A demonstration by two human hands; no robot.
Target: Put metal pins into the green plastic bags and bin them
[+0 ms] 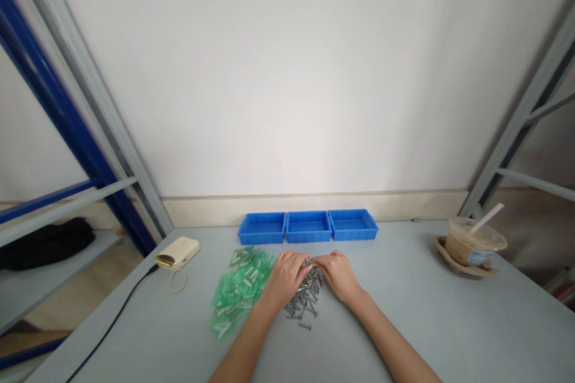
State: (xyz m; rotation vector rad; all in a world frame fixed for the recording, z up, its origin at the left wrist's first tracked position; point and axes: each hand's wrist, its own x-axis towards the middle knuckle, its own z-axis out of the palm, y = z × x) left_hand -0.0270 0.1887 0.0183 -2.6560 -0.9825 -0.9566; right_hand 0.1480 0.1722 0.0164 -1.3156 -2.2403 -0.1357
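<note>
Both my hands rest on a loose pile of grey screws (305, 302) on the pale grey table (404, 317). My left hand (287, 278) lies knuckles up over the pile's left side, its fingers curled down into the screws. My right hand (338, 275) sits close beside it, fingers bent and pinched at the top of the pile, where the fingertips of the two hands nearly meet. What each hand holds, if anything, is hidden under the fingers. A heap of small green plastic bags (238, 290) lies just left of my left hand.
Three blue trays (308, 226) stand in a row behind the pile, against the wall. A cream power bank (177, 252) with a black cable lies at the left. A lidded drink cup with a straw (474, 242) sits at the far right. Shelf posts flank the table.
</note>
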